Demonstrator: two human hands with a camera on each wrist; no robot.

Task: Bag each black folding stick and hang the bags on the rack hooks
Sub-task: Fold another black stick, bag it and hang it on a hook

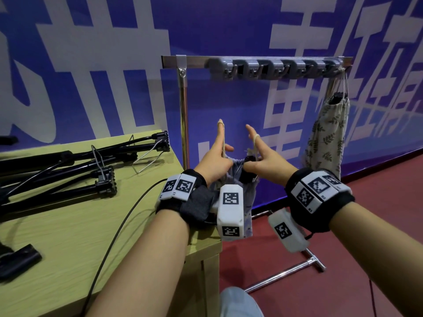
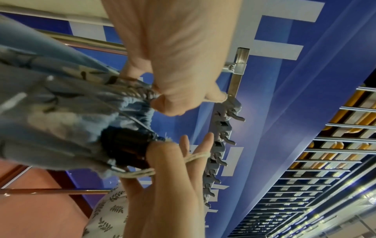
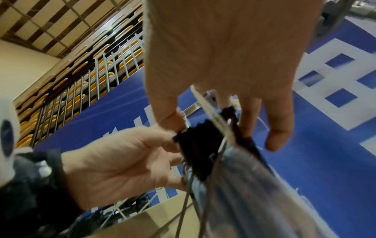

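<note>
A blue drawstring bag hangs between my two raised hands, below the rack hooks. The end of a black folding stick pokes from its gathered mouth. My left hand pinches the bag's rim with curled fingers, and the cord runs over its raised index finger. My right hand has the cord looped round its outstretched fingers, thumb against the stick's end. Several more black sticks lie on the table. A white leaf-print bag hangs from the rightmost hook.
The rack's steel post stands just past the table corner, and its foot bar lies on the red floor. A black cable crosses the table. A blue printed wall is close behind the rack.
</note>
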